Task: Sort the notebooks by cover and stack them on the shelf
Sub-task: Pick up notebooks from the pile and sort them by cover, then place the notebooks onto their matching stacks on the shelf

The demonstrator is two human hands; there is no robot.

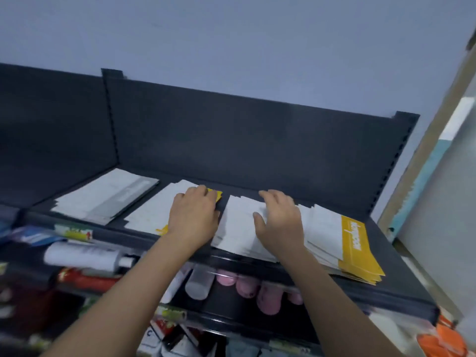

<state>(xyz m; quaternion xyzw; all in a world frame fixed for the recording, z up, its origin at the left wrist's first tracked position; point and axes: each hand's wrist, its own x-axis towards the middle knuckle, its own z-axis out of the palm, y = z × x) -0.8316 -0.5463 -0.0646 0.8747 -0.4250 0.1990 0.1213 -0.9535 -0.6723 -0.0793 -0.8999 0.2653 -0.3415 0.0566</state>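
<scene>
Yellow-edged notebook stack lies on the shelf at 11 o'clock, with its long axis running 8-to-2 o'clock. Left hand rests palm-down on it, fingers together, pointing to 1 o'clock. White notebook stack lies just beside it, toward 3 o'clock. Right hand presses on this stack, fingers spread, thumb apart.

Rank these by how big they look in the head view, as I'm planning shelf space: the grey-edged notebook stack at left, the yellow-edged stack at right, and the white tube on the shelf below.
1 and 2, unranked: the grey-edged stack and the yellow-edged stack look about alike.
3: the white tube, clearly smallest.
</scene>
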